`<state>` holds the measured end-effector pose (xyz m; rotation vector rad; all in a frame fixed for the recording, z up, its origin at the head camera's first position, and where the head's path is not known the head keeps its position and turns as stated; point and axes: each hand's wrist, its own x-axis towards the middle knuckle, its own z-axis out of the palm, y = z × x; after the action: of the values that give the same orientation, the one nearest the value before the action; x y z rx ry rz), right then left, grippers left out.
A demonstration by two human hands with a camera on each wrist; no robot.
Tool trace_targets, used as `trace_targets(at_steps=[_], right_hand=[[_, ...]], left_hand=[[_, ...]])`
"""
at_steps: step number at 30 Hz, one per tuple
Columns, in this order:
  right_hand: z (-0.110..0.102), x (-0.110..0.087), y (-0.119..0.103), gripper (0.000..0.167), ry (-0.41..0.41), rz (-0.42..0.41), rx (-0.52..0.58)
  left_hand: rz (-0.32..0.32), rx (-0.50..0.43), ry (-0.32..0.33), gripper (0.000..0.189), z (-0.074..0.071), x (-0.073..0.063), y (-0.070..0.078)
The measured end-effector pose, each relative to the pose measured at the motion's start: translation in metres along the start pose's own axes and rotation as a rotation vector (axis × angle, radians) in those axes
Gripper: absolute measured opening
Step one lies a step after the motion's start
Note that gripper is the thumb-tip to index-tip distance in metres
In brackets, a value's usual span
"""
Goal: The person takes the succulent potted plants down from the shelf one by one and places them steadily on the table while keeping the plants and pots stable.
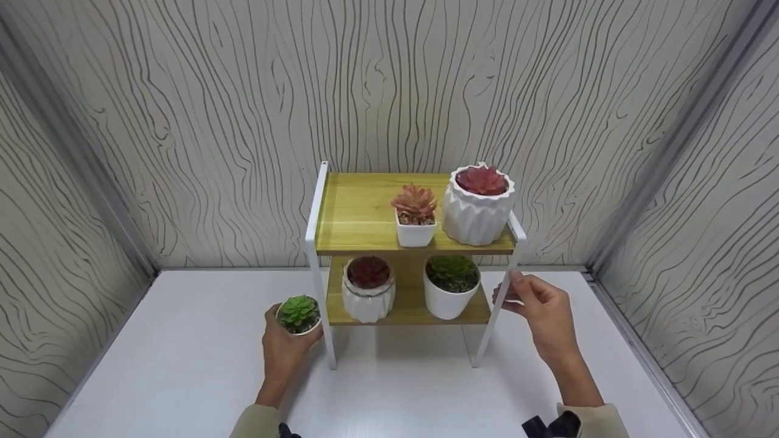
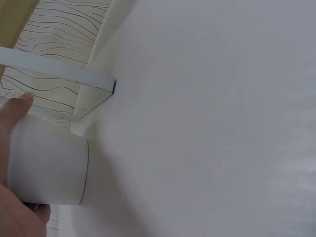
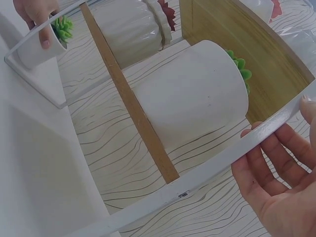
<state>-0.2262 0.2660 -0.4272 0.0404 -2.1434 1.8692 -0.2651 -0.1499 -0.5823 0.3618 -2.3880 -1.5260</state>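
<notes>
Left fingers (image 1: 272, 316) clamped round white pot (image 2: 47, 163) (green succulent (image 1: 298, 310) above), right fingers (image 3: 277, 154) gripping shelf post (image 3: 212, 165)

You have even, soft light on the two-tier shelf (image 1: 359, 207) in the head view, with pale glare on the surface (image 1: 389, 401) in front of it and faint shadow beneath it. Its lower tier (image 1: 409, 301) sits darker. Your wrist views look dimmer, greyer, slightly soft.

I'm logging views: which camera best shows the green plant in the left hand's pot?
The head view: it shows the green plant from above, unobstructed. The right wrist view shows it sideways near the top-left corner; the left wrist view shows just its white pot.
</notes>
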Motion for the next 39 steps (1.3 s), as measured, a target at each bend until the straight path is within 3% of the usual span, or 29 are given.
trace_targets(at_steps=[21,39], right_hand=[[-0.001,0.001,0.003,0.040,-0.008,-0.008,0.004],[0.000,0.001,0.004,0.039,-0.001,-0.001,-0.007]], left_hand=[[-0.012,-0.007,-0.031,0.107,0.000,-0.001,0.004],[0.003,0.019,-0.054,0.114,-0.011,-0.005,0.007]])
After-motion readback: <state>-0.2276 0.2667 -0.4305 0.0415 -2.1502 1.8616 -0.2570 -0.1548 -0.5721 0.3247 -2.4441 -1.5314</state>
